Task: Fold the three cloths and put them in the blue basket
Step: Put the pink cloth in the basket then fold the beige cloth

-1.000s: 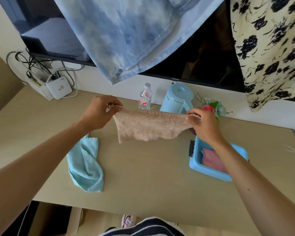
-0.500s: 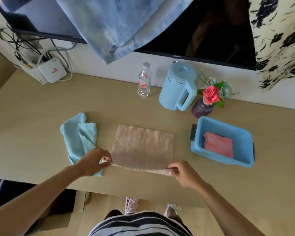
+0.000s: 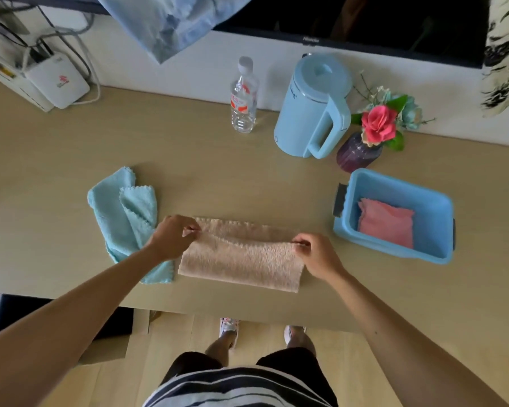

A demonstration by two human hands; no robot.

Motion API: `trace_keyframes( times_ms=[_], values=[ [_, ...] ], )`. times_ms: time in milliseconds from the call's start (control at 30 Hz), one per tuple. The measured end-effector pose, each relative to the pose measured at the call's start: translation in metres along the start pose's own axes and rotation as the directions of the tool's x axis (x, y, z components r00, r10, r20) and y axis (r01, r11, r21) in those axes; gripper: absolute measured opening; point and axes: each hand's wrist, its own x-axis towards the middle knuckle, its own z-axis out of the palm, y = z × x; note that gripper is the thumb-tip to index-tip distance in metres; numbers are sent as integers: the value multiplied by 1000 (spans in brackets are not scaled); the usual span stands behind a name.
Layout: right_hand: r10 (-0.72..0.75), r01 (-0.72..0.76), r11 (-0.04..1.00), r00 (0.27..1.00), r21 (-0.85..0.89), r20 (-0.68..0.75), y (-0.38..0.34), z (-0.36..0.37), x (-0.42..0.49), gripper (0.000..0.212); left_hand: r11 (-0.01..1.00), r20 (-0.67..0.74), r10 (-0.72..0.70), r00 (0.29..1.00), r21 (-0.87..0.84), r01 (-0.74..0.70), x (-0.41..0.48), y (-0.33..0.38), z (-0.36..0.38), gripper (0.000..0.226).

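Observation:
A beige cloth (image 3: 241,257) lies on the wooden table (image 3: 71,177), doubled over so its near half covers most of the far half. My left hand (image 3: 174,236) pinches its upper left corner and my right hand (image 3: 315,254) pinches its upper right corner. A light blue cloth (image 3: 127,212) lies crumpled to the left, partly under my left wrist. The blue basket (image 3: 394,183) stands at the right with a folded pink cloth (image 3: 385,221) inside it.
Along the wall stand a water bottle (image 3: 243,98), a light blue kettle (image 3: 312,107) and a purple vase with flowers (image 3: 359,151). A white router with cables (image 3: 56,80) sits at the far left. Garments hang overhead. The table's near edge runs just below the beige cloth.
The beige cloth went from held up in the air to spread flat on the table. Both hands then carried its near edge away from me, folding it in half.

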Motion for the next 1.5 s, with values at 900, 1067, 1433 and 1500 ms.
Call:
trace_keyframes(
  times_ms=[900, 1067, 1433, 1500],
  values=[
    [-131, -13, 957, 872, -289, -471, 14, 34, 49, 33, 947, -276, 119, 954, 319, -25, 18, 2, 31, 32],
    [-414, 346, 834, 907, -429, -75, -2, 54, 36, 38, 853, 72, 285, 956, 435, -287, -19, 32, 80, 46],
    [-239, 170, 826, 969, -537, -62, 5, 70, -20, 69, 736, 285, 290, 914, 544, -403, 19, 8, 85, 88],
    [-191, 129, 848, 979, -515, -70, 1, 77, -32, 69, 680, 342, 341, 876, 554, -481, 39, 11, 75, 86]
  ],
)
